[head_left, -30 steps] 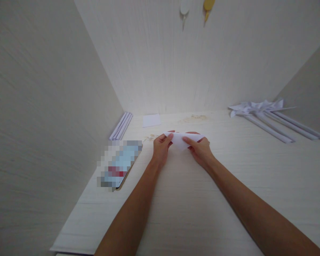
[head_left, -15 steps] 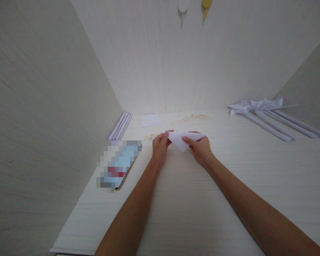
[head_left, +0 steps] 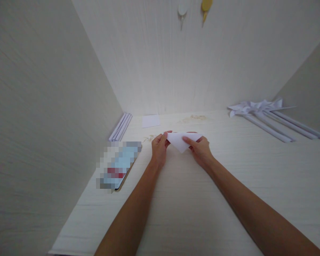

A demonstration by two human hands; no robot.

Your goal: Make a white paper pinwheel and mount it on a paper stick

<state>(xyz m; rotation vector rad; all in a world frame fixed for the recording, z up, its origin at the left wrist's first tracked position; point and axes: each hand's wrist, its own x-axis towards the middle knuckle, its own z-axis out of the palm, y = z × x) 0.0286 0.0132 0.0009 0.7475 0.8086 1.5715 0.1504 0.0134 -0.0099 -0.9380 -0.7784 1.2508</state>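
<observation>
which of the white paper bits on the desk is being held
The folded triangle of paper, pinched between the left hand and right hand. The flat square sheet and the rolled paper sticks lie untouched farther back.

Folded white paper point(head_left: 180, 141) pinched between left hand point(head_left: 159, 147) and right hand point(head_left: 200, 149), just above the pale counter point(head_left: 192, 206), point hanging down. Blurred-out flat thing point(head_left: 119, 164) lying off to the left, small paper square point(head_left: 150, 121) and stacked strips point(head_left: 120, 126) by the back wall, paper pinwheels point(head_left: 266, 113) far right.
</observation>
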